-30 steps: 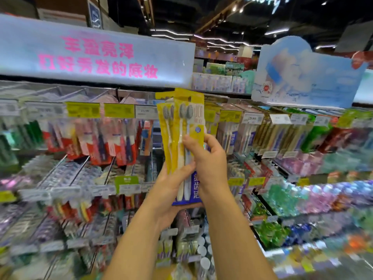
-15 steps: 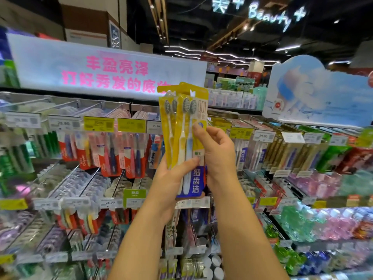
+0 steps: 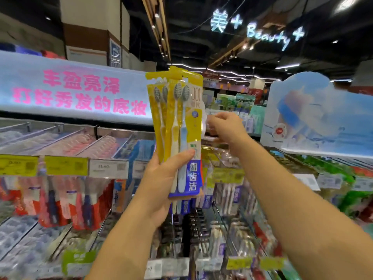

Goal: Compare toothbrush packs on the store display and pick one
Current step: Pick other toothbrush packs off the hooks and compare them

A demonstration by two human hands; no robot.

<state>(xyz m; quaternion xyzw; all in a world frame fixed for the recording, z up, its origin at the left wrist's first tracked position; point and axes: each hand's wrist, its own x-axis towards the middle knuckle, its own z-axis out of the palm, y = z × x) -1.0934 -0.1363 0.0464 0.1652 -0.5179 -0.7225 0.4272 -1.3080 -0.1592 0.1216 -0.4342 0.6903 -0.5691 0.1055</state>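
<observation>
At the far left, rows of red and blue toothbrush packs (image 3: 66, 201) hang from display hooks behind yellow and white price tags (image 3: 66, 165), well to the left of the fingers. Above them runs a lit white sign with pink characters (image 3: 80, 91), whose right edge ends just behind the held packs.

The left hand (image 3: 161, 184) holds two yellow toothbrush packs (image 3: 177, 126) upright and fanned, one behind the other. Its thumb lies across the front pack's lower half and the other fingers are wrapped round the back, so the fingers are clamped on the packs. The packs' bottom edge, a blue band with white characters, sits just right of the thumb; their top edges rise well above the fingers, in front of the dark ceiling.

Right of the packs, the right hand (image 3: 224, 128) is raised at the front pack's right edge, fingers curled near something pale there; blur hides whether they pinch it or touch the pack. Below both forearms, more hanging packs and price tags fill the shelves (image 3: 201, 249). Further right stands a blue and white card display (image 3: 314, 116), well apart from the right hand, with green packs (image 3: 357, 199) beneath it.
</observation>
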